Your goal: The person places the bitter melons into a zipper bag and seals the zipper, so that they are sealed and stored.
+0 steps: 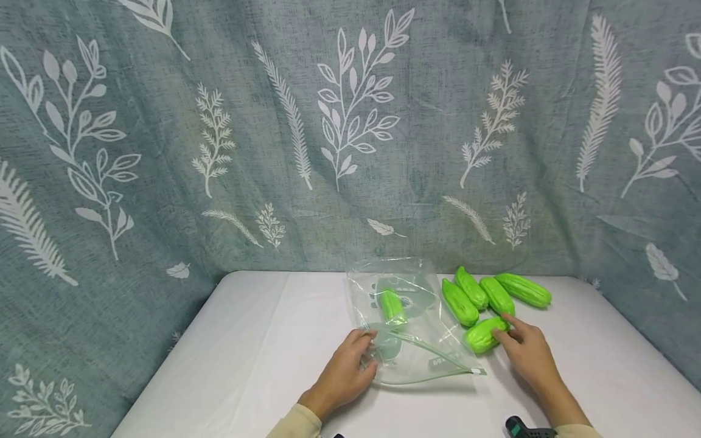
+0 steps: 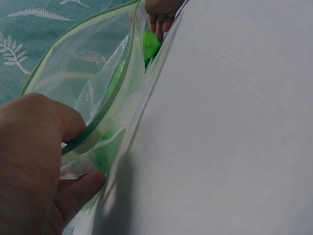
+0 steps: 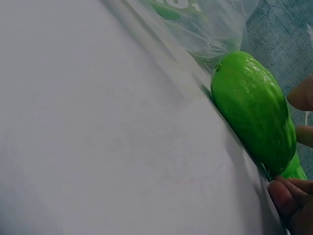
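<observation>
A clear zip bag [image 1: 421, 340] with a green seal lies on the table, its mouth spread toward me. Inside it is one bright green bitter melon [image 1: 392, 307]. My left hand [image 1: 345, 368] grips the left side of the bag's mouth; in the left wrist view the green rim [image 2: 110, 105] runs between finger and thumb. To the right of the bag, my right hand [image 1: 528, 350] holds another bitter melon [image 1: 483, 336] at its right end. In the right wrist view fingertips [image 3: 302, 95] are along this bitter melon's side, others at its end.
Several more bitter melons [image 1: 498, 295] lie grouped behind the right hand, close to the bag's right side. The white table [image 1: 263, 347] ends at a grey-green curtain [image 1: 306, 152] with a white leaf print. A dark device [image 1: 526, 427] is by the right wrist.
</observation>
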`<state>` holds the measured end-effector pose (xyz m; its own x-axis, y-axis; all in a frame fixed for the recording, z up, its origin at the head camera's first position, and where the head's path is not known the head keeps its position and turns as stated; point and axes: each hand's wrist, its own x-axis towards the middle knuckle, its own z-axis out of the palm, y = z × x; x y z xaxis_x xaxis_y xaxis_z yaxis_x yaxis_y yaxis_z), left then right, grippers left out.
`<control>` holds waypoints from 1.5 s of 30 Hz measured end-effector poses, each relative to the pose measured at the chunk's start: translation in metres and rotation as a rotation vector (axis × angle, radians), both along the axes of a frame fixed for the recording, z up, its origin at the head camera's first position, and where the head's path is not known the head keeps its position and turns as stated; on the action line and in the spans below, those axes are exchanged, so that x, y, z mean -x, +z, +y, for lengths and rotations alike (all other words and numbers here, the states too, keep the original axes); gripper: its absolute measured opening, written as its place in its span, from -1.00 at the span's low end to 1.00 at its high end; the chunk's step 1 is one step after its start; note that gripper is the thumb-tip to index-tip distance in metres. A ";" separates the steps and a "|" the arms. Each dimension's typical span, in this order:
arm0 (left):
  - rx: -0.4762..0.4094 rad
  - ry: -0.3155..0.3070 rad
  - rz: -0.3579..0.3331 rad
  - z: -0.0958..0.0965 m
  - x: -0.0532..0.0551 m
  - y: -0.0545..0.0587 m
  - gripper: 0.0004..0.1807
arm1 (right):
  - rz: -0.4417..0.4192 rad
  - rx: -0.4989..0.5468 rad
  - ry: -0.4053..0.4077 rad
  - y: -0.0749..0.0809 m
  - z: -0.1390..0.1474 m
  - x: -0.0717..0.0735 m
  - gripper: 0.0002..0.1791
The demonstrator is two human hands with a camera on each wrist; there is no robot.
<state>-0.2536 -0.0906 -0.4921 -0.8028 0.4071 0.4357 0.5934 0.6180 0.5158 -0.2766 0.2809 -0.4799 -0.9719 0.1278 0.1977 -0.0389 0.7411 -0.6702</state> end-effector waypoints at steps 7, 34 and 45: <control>0.001 -0.009 0.018 0.000 0.000 -0.001 -0.52 | -0.018 -0.015 0.032 -0.001 0.002 0.000 -0.12; -0.006 -0.006 0.021 0.000 -0.001 -0.001 -0.54 | 0.008 -0.046 0.085 0.000 0.002 -0.002 -0.18; -0.011 -0.009 0.003 0.000 -0.001 0.000 -0.52 | 0.073 -0.068 0.072 -0.002 0.003 -0.004 -0.24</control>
